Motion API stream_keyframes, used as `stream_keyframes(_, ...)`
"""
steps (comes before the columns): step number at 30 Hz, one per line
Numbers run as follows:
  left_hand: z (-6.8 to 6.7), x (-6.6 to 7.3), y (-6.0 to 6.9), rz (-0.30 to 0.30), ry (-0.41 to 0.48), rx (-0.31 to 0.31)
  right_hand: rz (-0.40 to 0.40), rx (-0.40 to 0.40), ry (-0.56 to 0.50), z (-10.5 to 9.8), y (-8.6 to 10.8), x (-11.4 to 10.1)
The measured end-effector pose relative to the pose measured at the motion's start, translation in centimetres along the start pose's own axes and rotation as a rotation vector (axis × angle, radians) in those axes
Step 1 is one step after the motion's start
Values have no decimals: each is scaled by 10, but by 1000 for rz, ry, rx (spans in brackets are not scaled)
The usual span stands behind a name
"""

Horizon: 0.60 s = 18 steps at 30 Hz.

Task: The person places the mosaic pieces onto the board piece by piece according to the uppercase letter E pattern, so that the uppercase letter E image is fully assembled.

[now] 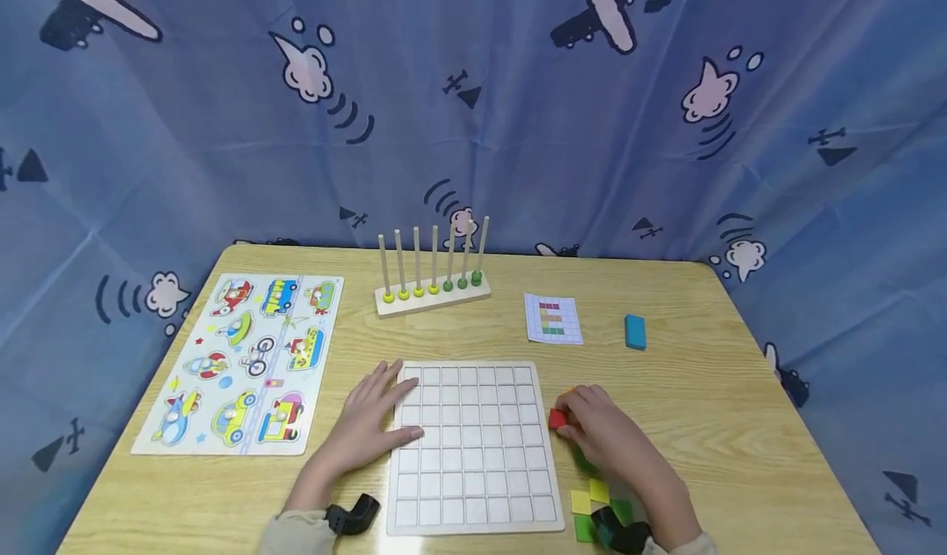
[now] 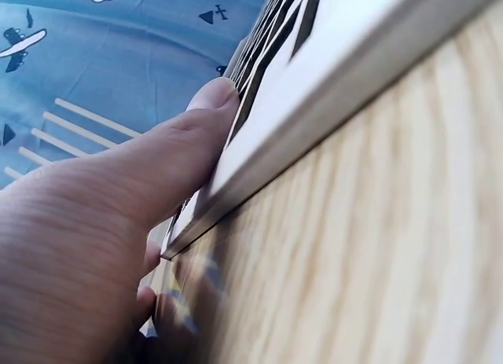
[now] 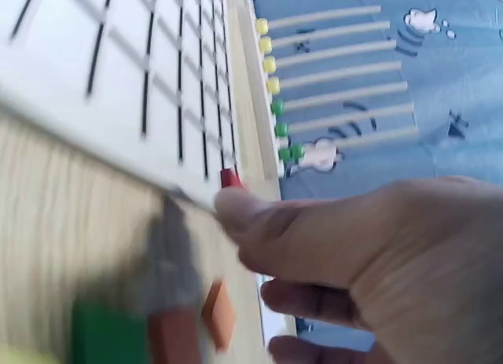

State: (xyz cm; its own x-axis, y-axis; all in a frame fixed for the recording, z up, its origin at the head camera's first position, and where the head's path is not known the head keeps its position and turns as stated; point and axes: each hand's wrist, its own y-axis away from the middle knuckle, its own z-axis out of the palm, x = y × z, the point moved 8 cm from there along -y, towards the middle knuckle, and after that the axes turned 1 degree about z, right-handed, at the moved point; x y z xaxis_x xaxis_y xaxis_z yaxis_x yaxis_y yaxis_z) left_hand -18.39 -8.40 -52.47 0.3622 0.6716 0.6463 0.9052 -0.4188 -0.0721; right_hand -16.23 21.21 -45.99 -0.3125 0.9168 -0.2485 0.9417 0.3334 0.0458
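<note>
A white board with a grid of square cells (image 1: 473, 448) lies flat at the front middle of the table. My left hand (image 1: 364, 423) rests on its left edge, fingers and thumb spread out; the left wrist view shows the thumb (image 2: 200, 120) over the rim. Just off the board's right edge, my right hand (image 1: 602, 432) pinches a red square tile (image 1: 557, 418) between thumb and fingers. That red tile (image 3: 229, 178) is mostly covered by the thumb in the right wrist view. Below the hand are loose yellow tiles (image 1: 580, 501), green tiles (image 1: 584, 528) and an orange tile (image 3: 219, 314), partly hidden.
A pattern card (image 1: 553, 319) and a blue block (image 1: 635, 332) lie behind the right hand. A peg stand with yellow and green beads (image 1: 432, 296) is at the back. On the left lies a vehicle puzzle board (image 1: 240, 362). A blue curtain (image 1: 473, 111) hangs behind the table.
</note>
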Motion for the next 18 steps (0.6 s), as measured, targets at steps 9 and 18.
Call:
stream_keyframes(9,0,-2,-1,-5,-22,0,-182,14,-79,-1,-33,-52)
stream_keyframes(18,-1,1,1,-15,-11,4,-280,-52,-93,17,-69,-92)
